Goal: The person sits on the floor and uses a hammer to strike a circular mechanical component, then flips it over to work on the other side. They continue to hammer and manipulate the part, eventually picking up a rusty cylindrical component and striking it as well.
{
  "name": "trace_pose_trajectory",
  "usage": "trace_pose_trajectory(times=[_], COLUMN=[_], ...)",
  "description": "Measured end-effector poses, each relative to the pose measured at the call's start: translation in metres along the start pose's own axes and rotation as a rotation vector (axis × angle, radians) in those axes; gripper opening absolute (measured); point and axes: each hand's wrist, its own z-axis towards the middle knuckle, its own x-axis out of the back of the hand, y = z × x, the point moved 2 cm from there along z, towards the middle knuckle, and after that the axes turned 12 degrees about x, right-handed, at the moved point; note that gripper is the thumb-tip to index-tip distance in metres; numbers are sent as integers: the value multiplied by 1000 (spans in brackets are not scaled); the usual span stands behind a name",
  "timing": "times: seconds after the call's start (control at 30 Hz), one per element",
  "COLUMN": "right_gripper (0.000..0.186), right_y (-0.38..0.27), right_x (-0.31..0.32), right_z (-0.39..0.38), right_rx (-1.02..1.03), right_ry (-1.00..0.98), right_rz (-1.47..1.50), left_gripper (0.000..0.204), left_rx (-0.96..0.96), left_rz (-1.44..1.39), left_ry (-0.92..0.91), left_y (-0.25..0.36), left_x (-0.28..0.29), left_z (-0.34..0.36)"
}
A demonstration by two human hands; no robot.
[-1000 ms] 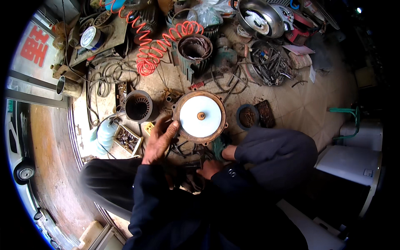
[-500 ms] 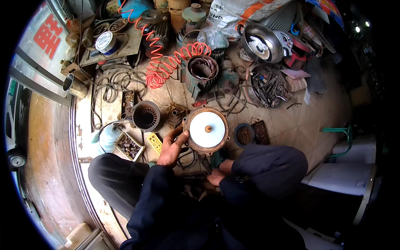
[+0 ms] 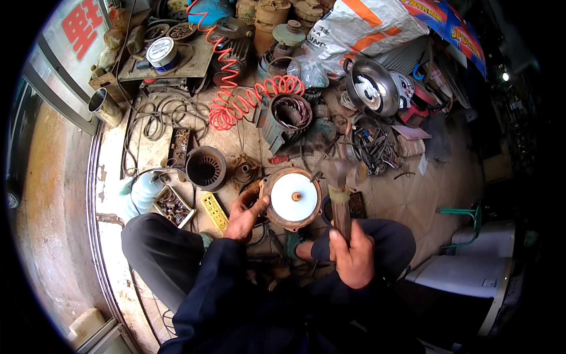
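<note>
Left hand (image 3: 243, 218): grasping the left edge of the flanged disc (image 3: 293, 199), thumb laid on the rim.
Right hand (image 3: 352, 256): clenched around the brown handle of a hammer (image 3: 340, 203), thumb along the handle.
Hammer: handle pointing away from the person; pale band below the head; head blurred, seen at the right edge of the flanged disc. Contact between the two cannot be told.
Flanged disc: in front of the person, between and ahead of the knees (image 3: 392, 239); rusty lugged rim, white face toward the viewer, small brown hub (image 3: 296, 196) at centre.
Left of disc: slotted metal ring (image 3: 206, 168), open end up; yellow power strip (image 3: 214, 213), nearer the person; box (image 3: 196, 213) of small metal parts, farther left.
Ahead of disc: finned motor housing (image 3: 278, 133) with windings inside; red coiled hose (image 3: 221, 120) just left of it.
Far right: steel pan (image 3: 391, 97); heap of tools (image 3: 375, 146) nearer the person.
Support: tan tiled floor (image 3: 407, 197).
</note>
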Motion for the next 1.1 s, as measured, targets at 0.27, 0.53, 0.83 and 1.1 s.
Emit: trace_pose_trajectory(times=[0.27, 0.53, 0.83, 1.1], right_gripper=[22, 24, 40, 31], right_y=[19, 41, 38, 28], right_x=[-15, -1, -29, -35], right_z=[44, -7, -103, -93], right_rx=[152, 1, -80, 97], right_ry=[218, 203, 57, 41], right_rz=[-248, 65, -289, -478], left_gripper=[58, 60, 52, 52], left_rx=[38, 8, -13, 2], left_rz=[-76, -118, -13, -5], left_ry=[-17, 10, -10, 12], left_y=[-2, -5, -7, -5], left_x=[4, 2, 6, 6], left_z=[1, 1, 4, 2])
